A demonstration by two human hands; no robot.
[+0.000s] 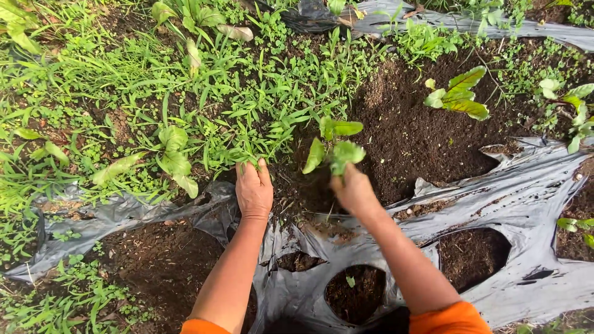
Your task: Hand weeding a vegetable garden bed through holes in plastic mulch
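While the left hand grips green grassy weeds, the right hand clutches a leafy green seedling; dark crumbly soil and torn grey plastic mulch sheet surround them.

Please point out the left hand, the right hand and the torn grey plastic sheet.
Left hand (254, 190), head view, back of the hand.
Right hand (354, 190), head view, back of the hand.
Torn grey plastic sheet (532, 192), head view, bare upper part.

Two hands, four holes in sheet
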